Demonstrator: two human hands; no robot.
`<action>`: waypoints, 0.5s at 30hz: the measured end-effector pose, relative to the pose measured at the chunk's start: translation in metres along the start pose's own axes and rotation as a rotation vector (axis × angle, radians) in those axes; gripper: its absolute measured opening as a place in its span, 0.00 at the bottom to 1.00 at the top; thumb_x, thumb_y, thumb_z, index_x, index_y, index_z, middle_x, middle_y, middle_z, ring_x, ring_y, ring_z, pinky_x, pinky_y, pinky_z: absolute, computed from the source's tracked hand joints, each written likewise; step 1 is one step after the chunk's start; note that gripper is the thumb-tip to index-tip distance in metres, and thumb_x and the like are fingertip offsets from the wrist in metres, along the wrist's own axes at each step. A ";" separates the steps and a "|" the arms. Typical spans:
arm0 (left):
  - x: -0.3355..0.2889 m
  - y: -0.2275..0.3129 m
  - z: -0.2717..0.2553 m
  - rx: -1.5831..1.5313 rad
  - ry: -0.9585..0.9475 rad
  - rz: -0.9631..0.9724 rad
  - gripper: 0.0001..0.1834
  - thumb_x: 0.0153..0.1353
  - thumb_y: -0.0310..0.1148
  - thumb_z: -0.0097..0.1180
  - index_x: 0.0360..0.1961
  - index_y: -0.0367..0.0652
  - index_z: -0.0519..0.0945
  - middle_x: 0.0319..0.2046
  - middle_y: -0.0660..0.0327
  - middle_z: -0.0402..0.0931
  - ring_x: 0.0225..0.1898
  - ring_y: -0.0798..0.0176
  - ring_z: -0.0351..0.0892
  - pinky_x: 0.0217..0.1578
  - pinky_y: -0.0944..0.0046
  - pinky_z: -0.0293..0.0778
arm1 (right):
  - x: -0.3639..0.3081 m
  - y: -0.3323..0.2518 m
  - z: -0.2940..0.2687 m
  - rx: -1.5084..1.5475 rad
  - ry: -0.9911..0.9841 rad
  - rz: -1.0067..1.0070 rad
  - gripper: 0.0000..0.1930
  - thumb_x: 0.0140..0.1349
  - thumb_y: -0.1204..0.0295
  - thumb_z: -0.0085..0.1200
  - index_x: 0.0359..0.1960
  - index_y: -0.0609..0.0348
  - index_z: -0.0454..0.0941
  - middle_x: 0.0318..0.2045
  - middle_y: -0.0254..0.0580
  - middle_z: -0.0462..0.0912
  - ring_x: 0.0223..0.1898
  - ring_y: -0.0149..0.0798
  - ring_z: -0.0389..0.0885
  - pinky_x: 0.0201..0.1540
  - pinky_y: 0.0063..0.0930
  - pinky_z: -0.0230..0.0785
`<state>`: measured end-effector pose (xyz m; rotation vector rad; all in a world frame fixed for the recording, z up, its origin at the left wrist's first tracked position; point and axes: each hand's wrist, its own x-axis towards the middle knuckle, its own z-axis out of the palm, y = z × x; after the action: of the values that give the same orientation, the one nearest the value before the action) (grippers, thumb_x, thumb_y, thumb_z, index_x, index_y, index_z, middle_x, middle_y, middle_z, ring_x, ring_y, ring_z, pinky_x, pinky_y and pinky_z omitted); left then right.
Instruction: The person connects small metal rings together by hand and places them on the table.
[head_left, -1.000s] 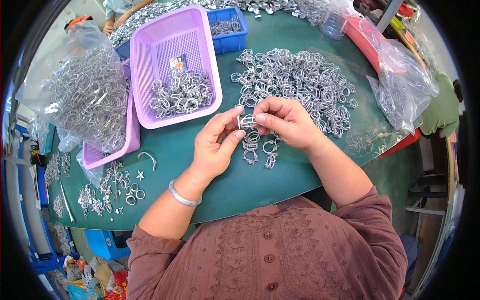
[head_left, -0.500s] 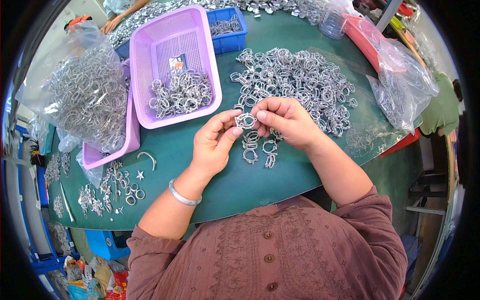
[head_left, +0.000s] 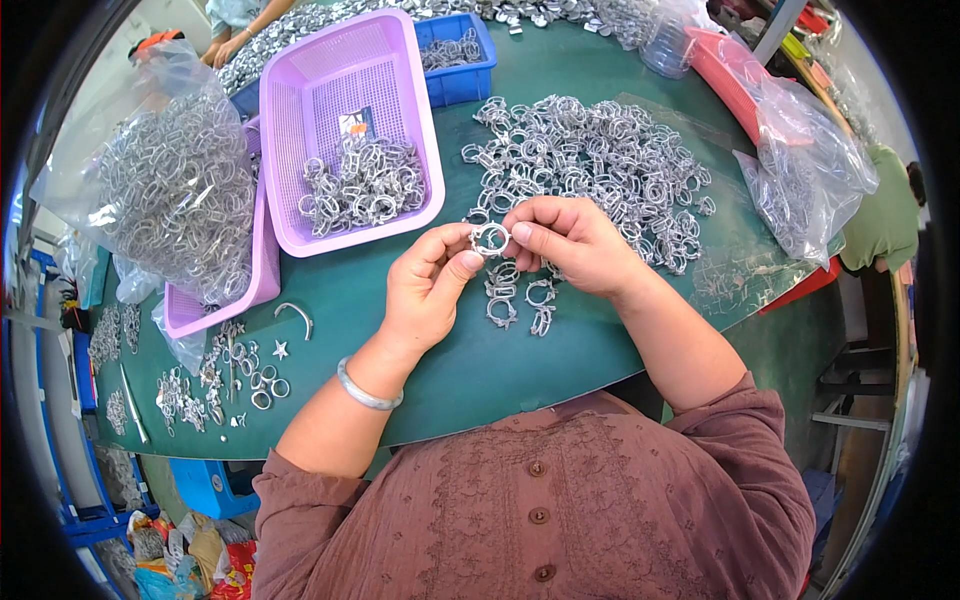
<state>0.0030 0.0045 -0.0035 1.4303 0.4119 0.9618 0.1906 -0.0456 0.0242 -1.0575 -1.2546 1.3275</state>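
Left of the purple basket [head_left: 432, 150], a bulging clear plastic bag [head_left: 160, 190] full of silvery metal rings leans at the bench [head_left: 470, 370] edge. Inside that basket lies a small card label [head_left: 356, 124], dark with orange. Far right of it slumps another clear bag [head_left: 815, 160], partly filled.

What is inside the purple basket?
The purple basket holds a heap of shiny metal ring clips near its front, plus a small card on its mesh bottom. Whatever lies beneath the heap is covered.
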 end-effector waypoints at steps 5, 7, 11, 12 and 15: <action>0.000 0.001 -0.002 0.069 0.000 -0.010 0.12 0.63 0.31 0.49 0.45 0.36 0.73 0.34 0.63 0.76 0.34 0.72 0.74 0.37 0.72 0.71 | -0.001 -0.002 0.001 -0.033 0.010 0.006 0.08 0.63 0.69 0.47 0.35 0.61 0.76 0.27 0.29 0.77 0.26 0.20 0.72 0.31 0.16 0.68; 0.000 -0.001 -0.003 0.074 0.011 -0.012 0.12 0.63 0.31 0.49 0.45 0.35 0.73 0.33 0.63 0.76 0.33 0.72 0.74 0.36 0.72 0.71 | -0.001 -0.002 0.002 -0.043 0.012 0.010 0.09 0.63 0.69 0.47 0.35 0.61 0.76 0.26 0.29 0.77 0.26 0.20 0.72 0.31 0.16 0.68; -0.001 -0.001 -0.004 0.082 0.010 -0.028 0.12 0.63 0.31 0.49 0.45 0.35 0.73 0.33 0.63 0.76 0.33 0.72 0.74 0.36 0.72 0.71 | -0.001 -0.002 0.002 -0.056 0.019 0.023 0.09 0.64 0.69 0.47 0.35 0.61 0.76 0.26 0.29 0.77 0.26 0.21 0.72 0.31 0.16 0.68; -0.001 -0.001 -0.004 0.082 0.010 -0.028 0.12 0.63 0.31 0.49 0.45 0.35 0.73 0.33 0.63 0.76 0.33 0.72 0.74 0.36 0.72 0.71 | -0.001 -0.002 0.002 -0.058 0.012 0.022 0.09 0.64 0.69 0.47 0.35 0.61 0.76 0.26 0.29 0.77 0.26 0.21 0.72 0.31 0.16 0.68; 0.000 0.001 -0.005 0.071 0.019 -0.007 0.11 0.63 0.29 0.48 0.44 0.35 0.73 0.33 0.62 0.76 0.33 0.72 0.74 0.37 0.71 0.71 | -0.001 0.000 0.000 -0.063 -0.007 -0.003 0.09 0.63 0.69 0.47 0.35 0.61 0.76 0.27 0.30 0.77 0.27 0.21 0.73 0.31 0.16 0.69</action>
<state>-0.0011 0.0072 -0.0031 1.4841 0.4683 0.9638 0.1905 -0.0462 0.0247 -1.0955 -1.3103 1.2968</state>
